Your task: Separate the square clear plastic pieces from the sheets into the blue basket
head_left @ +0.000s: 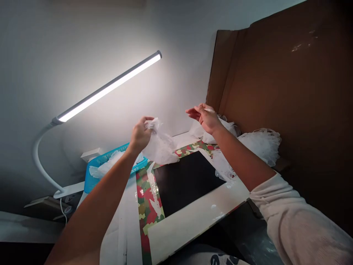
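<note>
My left hand [141,135] is closed on the gathered top of a thin white mesh bag [162,149]. The bag hangs down to the right, its lower edge over a corner of a black sheet [190,184]. Raised to the right, apart from the bag, my right hand [204,118] has its fingers stretched out toward the left, and I see nothing held in it. Behind that hand and forearm lie more sheer white pieces [224,129], partly hidden by the arm. A further white pile with thin looped strands [260,145] sits farther right.
A blue plastic basket [92,184] with white pieces stands at the left. Beside it, a lit lamp [110,86] reaches over from a bent neck. The black sheet lies on a camouflage-patterned surface [143,213]. A tall brown cardboard panel [275,81] stands at the right.
</note>
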`<state>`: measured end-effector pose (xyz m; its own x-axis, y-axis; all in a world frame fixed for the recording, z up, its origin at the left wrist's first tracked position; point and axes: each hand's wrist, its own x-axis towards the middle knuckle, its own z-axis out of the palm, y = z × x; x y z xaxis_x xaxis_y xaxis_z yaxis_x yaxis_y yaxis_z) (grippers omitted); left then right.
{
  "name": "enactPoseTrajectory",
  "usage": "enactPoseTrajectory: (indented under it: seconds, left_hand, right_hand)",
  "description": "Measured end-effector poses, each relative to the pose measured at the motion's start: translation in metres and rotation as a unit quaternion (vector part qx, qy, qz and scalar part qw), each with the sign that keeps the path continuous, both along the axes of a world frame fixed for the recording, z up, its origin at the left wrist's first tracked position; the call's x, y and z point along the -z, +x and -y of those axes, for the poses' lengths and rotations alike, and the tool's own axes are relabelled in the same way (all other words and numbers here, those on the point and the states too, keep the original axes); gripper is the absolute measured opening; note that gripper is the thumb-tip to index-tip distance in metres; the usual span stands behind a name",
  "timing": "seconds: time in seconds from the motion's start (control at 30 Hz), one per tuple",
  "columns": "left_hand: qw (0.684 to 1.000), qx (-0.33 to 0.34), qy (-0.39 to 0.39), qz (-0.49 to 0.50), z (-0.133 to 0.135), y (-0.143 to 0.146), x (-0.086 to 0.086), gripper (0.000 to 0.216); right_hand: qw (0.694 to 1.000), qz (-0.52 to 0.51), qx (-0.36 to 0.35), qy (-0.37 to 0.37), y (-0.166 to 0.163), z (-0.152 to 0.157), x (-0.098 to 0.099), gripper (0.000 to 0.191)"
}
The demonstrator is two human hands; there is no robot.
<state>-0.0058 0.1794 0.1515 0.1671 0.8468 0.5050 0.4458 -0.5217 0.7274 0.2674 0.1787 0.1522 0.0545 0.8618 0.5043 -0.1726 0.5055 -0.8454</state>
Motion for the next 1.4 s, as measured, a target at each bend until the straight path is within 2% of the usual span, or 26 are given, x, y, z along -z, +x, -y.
enactPoseTrajectory:
  seconds: [0.1,0.2,0.33,0.43,0.53,0.7,0.8,0.87,0.93,1.0,1.07,1.13,1.2,1.27,1.3,1.33,1.4]
  left_hand:
    - [0.989,-0.01,0.046,-0.138,0.001,0.008,-0.029,0.033]
    - [0.96,-0.062,0.092,-0.255,0.012,0.02,-0.05,0.029]
    - [0.928,-0.126,0.145,-0.318,0.026,0.029,-0.075,0.027]
    - [0.891,-0.147,0.179,-0.391,0.03,0.02,-0.091,0.029]
    - [0.865,-0.116,0.183,-0.452,0.033,0.003,-0.101,0.04]
    - [0.885,-0.05,0.161,-0.434,0.04,-0.017,-0.108,0.036]
    - [0.904,-0.007,0.136,-0.405,0.05,-0.027,-0.116,0.035]
    - [0.913,0.032,0.105,-0.393,0.061,-0.036,-0.125,0.039]
    - [0.916,0.042,0.092,-0.389,0.072,-0.044,-0.138,0.043]
    - [0.911,0.037,0.115,-0.395,0.08,-0.049,-0.151,0.046]
    - [0.893,0.051,0.165,-0.415,0.081,-0.047,-0.157,0.049]
    - [0.865,0.094,0.211,-0.446,0.074,-0.035,-0.148,0.051]
    - [0.834,0.149,0.244,-0.471,0.063,-0.018,-0.119,0.049]
    - [0.81,0.198,0.266,-0.483,0.053,0.003,-0.068,0.04]
    - [0.795,0.223,0.267,-0.497,0.05,0.013,-0.038,0.031]
    - [0.78,0.242,0.269,-0.51,0.049,0.022,-0.005,0.023]
    - [0.762,0.258,0.271,-0.528,0.052,0.037,0.057,0.014]
  right_hand:
    - [0.996,0.072,-0.044,0.037,-0.013,0.009,-0.007,0.042]
    - [0.98,0.175,-0.081,0.045,-0.041,0.022,0.004,0.045]
    - [0.955,0.296,-0.026,0.027,-0.066,0.027,0.027,0.052]
    - [0.961,0.276,-0.006,-0.001,-0.058,0.024,0.031,0.053]
    - [0.972,0.233,0.004,0.009,-0.031,0.02,0.013,0.056]
    - [0.938,0.315,0.075,0.121,0.007,0.027,-0.04,0.06]
    - [0.929,0.338,0.074,0.134,0.01,0.043,-0.059,0.056]
    - [0.934,0.337,0.032,0.118,0.002,0.058,-0.061,0.053]
    - [0.946,0.307,-0.035,0.099,-0.013,0.076,-0.055,0.049]
    - [0.959,0.25,-0.1,0.083,-0.032,0.097,-0.043,0.046]
    - [0.966,0.21,-0.133,0.065,-0.048,0.119,-0.027,0.043]
    - [0.963,0.23,-0.133,0.048,-0.051,0.135,-0.007,0.042]
    - [0.938,0.308,-0.159,0.017,-0.041,0.142,0.018,0.04]
    - [0.889,0.392,-0.233,-0.043,-0.022,0.134,0.046,0.036]
    - [0.874,0.413,-0.24,-0.089,-0.012,0.124,0.062,0.035]
    - [0.881,0.411,-0.195,-0.128,-0.004,0.111,0.078,0.036]
    - [0.91,0.381,-0.031,-0.163,0.003,0.081,0.108,0.039]
